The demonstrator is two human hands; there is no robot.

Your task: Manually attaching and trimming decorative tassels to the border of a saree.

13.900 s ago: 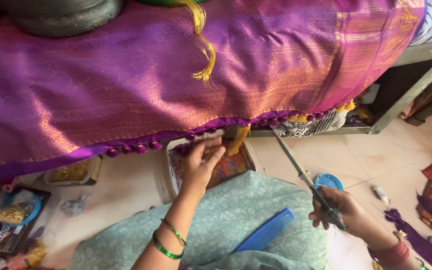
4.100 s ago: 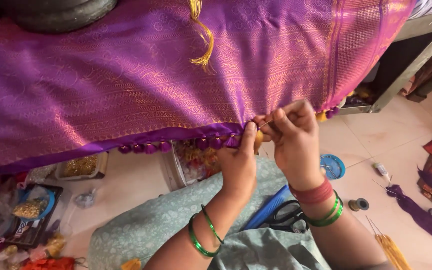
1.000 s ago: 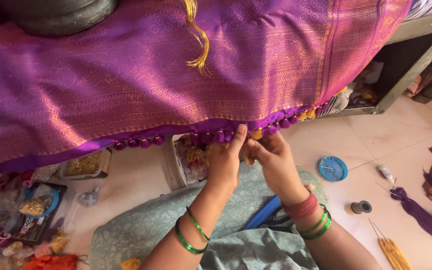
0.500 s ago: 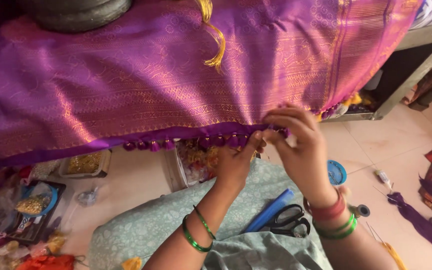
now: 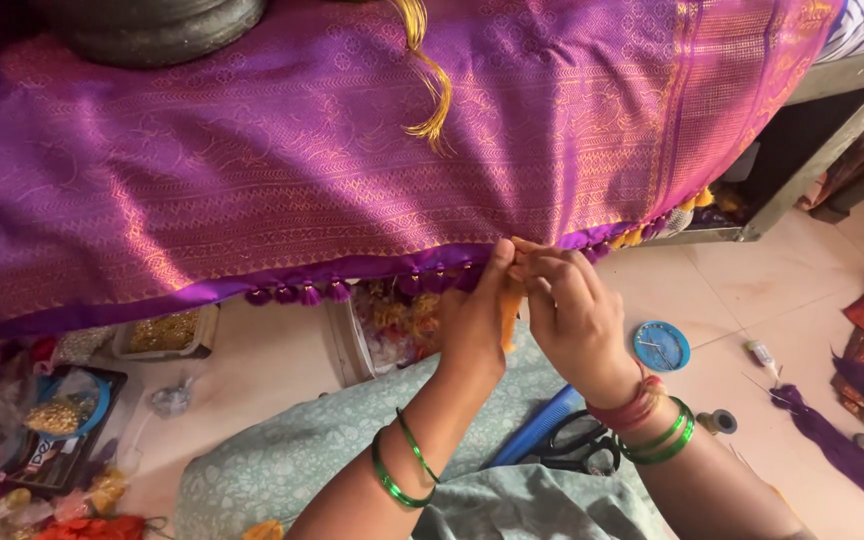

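Left hand [image 5: 474, 318] and right hand [image 5: 572, 320] meet at lower hem of purple silk cloth [image 5: 352, 170] — fingers pinched together on orange tassel [image 5: 509, 312] hanging from hem edge. Purple tassels [image 5: 297, 294] line hem to left. Black scissors [image 5: 580, 455], blue comb [image 5: 532, 430] lie in lap — below wrists.

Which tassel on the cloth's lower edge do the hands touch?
The orange tassel, pinched between left hand and right hand; the purple tassels hang free further left.

Green bangles [image 5: 400, 472] circle both wrists; red thread [image 5: 629, 410] (right only); pale green printed garment [image 5: 292, 462].
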